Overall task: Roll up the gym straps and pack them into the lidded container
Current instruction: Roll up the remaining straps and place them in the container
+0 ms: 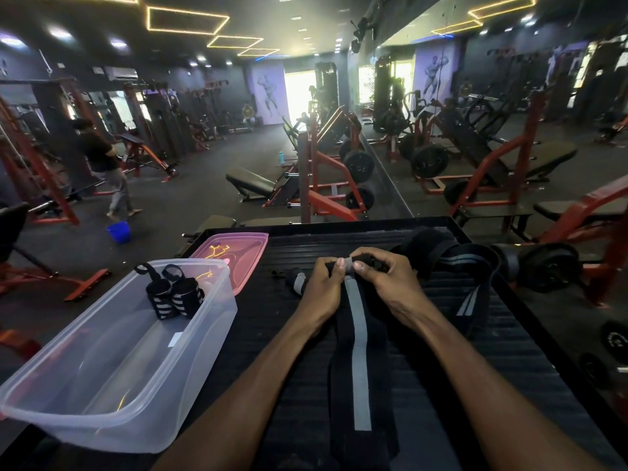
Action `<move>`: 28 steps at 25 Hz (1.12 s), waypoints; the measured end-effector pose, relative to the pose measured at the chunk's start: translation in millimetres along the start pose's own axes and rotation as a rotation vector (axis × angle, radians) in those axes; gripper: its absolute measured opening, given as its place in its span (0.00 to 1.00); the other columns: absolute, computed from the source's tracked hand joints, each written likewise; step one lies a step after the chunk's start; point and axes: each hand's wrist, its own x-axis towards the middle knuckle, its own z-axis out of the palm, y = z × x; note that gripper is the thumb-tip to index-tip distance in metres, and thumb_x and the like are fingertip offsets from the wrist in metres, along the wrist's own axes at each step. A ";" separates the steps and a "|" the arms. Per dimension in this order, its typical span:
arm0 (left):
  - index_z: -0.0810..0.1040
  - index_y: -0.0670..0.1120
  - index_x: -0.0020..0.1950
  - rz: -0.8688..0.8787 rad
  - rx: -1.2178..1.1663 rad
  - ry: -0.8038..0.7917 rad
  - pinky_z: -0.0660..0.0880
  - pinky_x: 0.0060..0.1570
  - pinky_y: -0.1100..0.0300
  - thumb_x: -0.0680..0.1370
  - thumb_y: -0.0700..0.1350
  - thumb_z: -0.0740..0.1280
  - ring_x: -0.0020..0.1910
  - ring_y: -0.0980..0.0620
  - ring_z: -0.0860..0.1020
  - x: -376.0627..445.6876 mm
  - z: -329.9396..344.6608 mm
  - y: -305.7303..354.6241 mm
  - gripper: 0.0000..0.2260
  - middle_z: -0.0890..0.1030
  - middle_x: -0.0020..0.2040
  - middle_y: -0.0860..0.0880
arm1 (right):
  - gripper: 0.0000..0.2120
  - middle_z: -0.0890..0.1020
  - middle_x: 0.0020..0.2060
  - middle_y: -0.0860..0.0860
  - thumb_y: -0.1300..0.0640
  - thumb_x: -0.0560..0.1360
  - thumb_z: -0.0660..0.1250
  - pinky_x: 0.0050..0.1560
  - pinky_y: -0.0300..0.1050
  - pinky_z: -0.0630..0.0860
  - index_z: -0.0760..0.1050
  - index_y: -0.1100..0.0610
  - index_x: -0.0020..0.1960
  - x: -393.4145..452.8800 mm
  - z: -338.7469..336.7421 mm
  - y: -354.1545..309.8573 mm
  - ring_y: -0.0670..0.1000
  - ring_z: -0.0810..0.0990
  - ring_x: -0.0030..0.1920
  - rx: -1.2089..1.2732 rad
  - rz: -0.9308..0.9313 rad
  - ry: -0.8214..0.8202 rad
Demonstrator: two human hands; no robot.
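Both my left hand (321, 283) and right hand (380, 278) pinched the strap (360, 351) end, fingers curled; two rolls (175, 297) sat in the container (112, 413).

Blue bucket (119, 231) on floor, far left. Person (103, 164) standing past it by red racks. Black bench (250, 182) mid-floor, weight plates (359, 166) on red machine just right. Blue bottle (281, 157) further back. Mirror (509, 113) on right wall.
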 end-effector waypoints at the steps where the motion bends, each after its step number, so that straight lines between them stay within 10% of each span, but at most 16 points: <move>1: 0.74 0.45 0.63 -0.002 -0.026 0.021 0.72 0.60 0.67 0.85 0.53 0.58 0.57 0.60 0.77 2.3 0.2 -1.7 0.14 0.80 0.56 0.52 | 0.09 0.86 0.48 0.51 0.67 0.76 0.70 0.58 0.41 0.79 0.84 0.55 0.50 0.0 2.7 1.4 0.48 0.84 0.53 0.004 0.004 0.013; 5: 0.76 0.47 0.61 0.015 -0.025 0.074 0.73 0.65 0.48 0.84 0.50 0.59 0.59 0.51 0.78 5.7 -0.4 -6.4 0.11 0.81 0.57 0.48 | 0.10 0.83 0.53 0.47 0.61 0.80 0.66 0.60 0.38 0.76 0.81 0.54 0.60 0.2 10.0 2.1 0.46 0.81 0.57 -0.055 0.056 0.034; 15: 0.70 0.43 0.66 -0.035 0.020 -0.040 0.67 0.40 0.75 0.86 0.46 0.56 0.45 0.63 0.69 0.7 -3.5 -5.0 0.12 0.70 0.47 0.55 | 0.16 0.77 0.68 0.50 0.57 0.84 0.59 0.67 0.36 0.65 0.75 0.57 0.70 -2.3 6.6 7.5 0.43 0.70 0.68 -0.066 0.115 -0.053; 21: 0.74 0.46 0.61 -0.095 -0.149 -0.060 0.76 0.57 0.57 0.80 0.54 0.64 0.52 0.53 0.78 4.6 -5.3 4.6 0.15 0.80 0.57 0.42 | 0.09 0.82 0.47 0.41 0.60 0.82 0.63 0.52 0.28 0.73 0.82 0.53 0.55 -2.8 5.0 -0.9 0.38 0.79 0.49 -0.140 0.006 0.011; 28: 0.81 0.44 0.55 -0.110 -0.116 0.010 0.77 0.62 0.48 0.82 0.47 0.65 0.56 0.45 0.83 18.8 -14.7 -9.3 0.09 0.85 0.52 0.43 | 0.16 0.84 0.54 0.44 0.71 0.76 0.67 0.61 0.38 0.76 0.83 0.53 0.56 -0.8 4.3 1.2 0.39 0.80 0.57 -0.093 0.009 -0.039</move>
